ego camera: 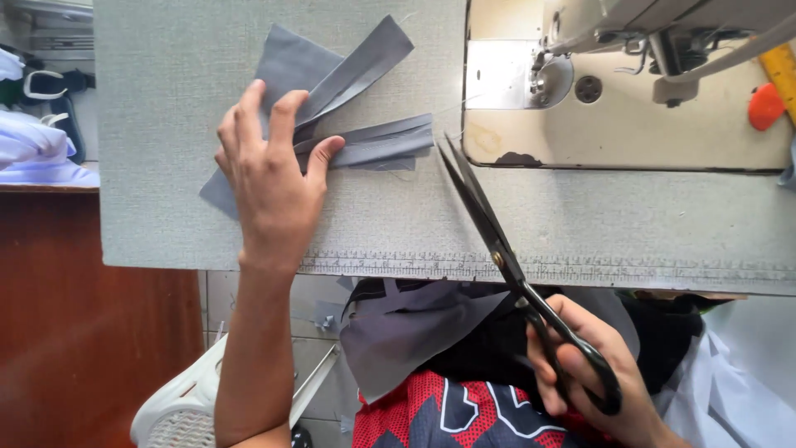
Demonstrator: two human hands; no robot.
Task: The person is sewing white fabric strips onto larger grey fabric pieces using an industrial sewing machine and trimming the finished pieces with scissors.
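Note:
My left hand (269, 170) lies flat on a small pile of grey fabric strips (365, 141) on the grey sewing table (166, 83), fingers spread and pressing them down. My right hand (593, 373) grips the handles of long black scissors (489, 224), held below the table's front edge. The blades are nearly closed and point up-left toward the ends of the strips, stopping a little short of them. A larger grey fabric piece (406, 332) rests on my lap under the table edge.
A cream sewing machine (630, 83) with its metal needle plate (502, 75) stands at the right rear. A printed ruler strip (580, 270) runs along the table's front edge. An orange object (764, 106) lies at far right. White cloth (33, 149) is stacked left.

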